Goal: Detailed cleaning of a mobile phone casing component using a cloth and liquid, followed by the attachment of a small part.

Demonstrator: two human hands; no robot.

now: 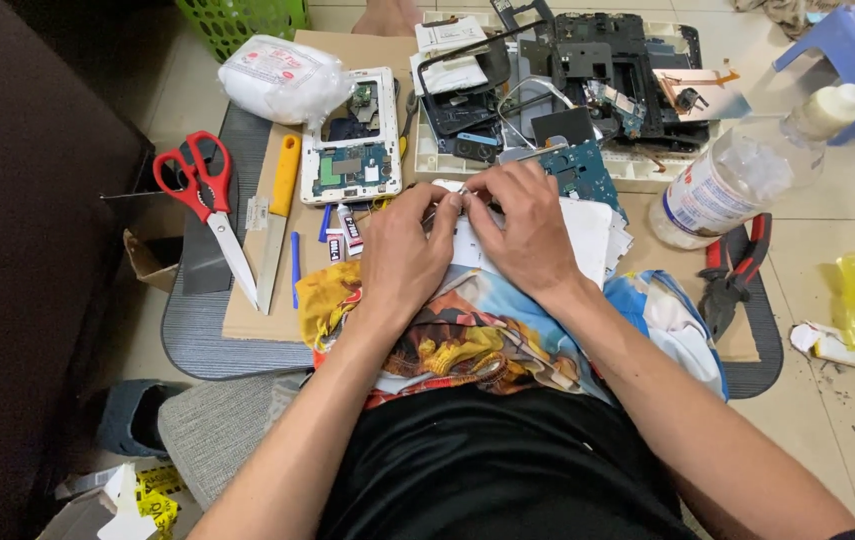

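Both hands, the left hand (402, 250) and the right hand (522, 225), pinch a white flat device (587, 235) over the colourful cloth (477, 330); its middle is hidden. A clear bottle (737, 175) with a white label lies at the right, and a white bag (282, 78) sits behind the scissors (202, 195).

A flat white device panel (577, 232) lies across a colourful printed cloth (487, 330) on the person's lap, mostly hidden under both hands. Only its right part and rounded corner show, plus a strip between the hands. A small thin metal piece (444, 212) sits at its top edge, too tiny to identify.
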